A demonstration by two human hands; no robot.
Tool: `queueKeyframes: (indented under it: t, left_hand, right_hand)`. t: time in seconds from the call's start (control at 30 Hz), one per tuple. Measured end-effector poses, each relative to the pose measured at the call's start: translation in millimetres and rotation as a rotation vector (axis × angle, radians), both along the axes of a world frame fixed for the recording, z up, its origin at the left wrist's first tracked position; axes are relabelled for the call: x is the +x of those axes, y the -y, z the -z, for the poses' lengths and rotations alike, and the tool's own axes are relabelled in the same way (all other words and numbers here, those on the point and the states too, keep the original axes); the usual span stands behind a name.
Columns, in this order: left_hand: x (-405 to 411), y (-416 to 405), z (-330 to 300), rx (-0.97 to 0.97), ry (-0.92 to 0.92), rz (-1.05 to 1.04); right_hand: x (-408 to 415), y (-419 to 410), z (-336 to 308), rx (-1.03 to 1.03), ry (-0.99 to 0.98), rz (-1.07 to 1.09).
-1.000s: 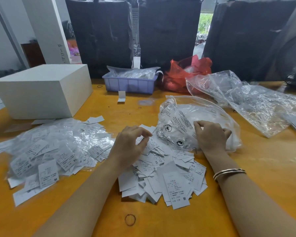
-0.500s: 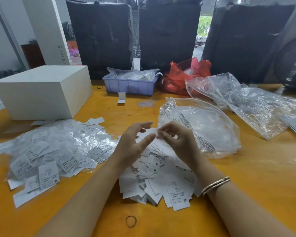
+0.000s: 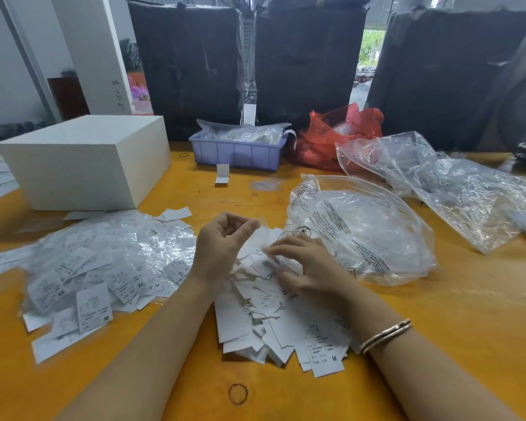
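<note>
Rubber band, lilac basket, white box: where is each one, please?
Rubber band (image 3: 229, 394), head view, left arc of the ring.
Lilac basket (image 3: 237, 154), head view, front wall.
White box (image 3: 82, 136), head view, top face.

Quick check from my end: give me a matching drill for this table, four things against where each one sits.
Things
1. white rectangular box
2. lilac plastic crate
3. red plastic bag
4. brown rubber band

Places
A. near edge, in front of the loose white paper tags
B. far left
C. far side, centre
D. far side, just right of the crate

Pairs: 1-B, 2-C, 3-D, 4-A
</note>
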State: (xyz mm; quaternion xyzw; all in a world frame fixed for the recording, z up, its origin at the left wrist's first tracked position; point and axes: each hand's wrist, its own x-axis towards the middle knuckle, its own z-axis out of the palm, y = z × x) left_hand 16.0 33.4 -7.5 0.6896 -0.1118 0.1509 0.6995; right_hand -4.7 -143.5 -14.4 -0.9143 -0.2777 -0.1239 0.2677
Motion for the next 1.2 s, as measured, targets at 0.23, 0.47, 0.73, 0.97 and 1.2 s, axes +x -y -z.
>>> queueKeyframes:
  t: [0.23,0.47,0.73,0.97,1.2]
  left_hand:
    - [-1.5,-0.9,-0.1,0.095,0.119,-0.032]
    - [-1.5,-2.7,-0.1,0.248,0.220,-0.102]
    - [-3.2,-4.4,-1.6,0.503,0.407,-0.182]
    - [-5.7,-4.5,-3.3,0.663,0.506,-0.181]
    - [-7.5,-2.0,-3.2,0.684,0.499,-0.142]
  right_hand:
    - [1.3,-6.5,2.8,-0.157,0.179,0.020]
    - [0.6,-2.1,2.2,0.317,0.000,-0.062]
    - [4.1,5.5,-6.6,0.948,-0.173,0.100]
    - [-0.3,-3.1,-7.6,0.930,-0.173,0.021]
    - [2.7,-5.9,-4.3,0.949,-0.075,0.023]
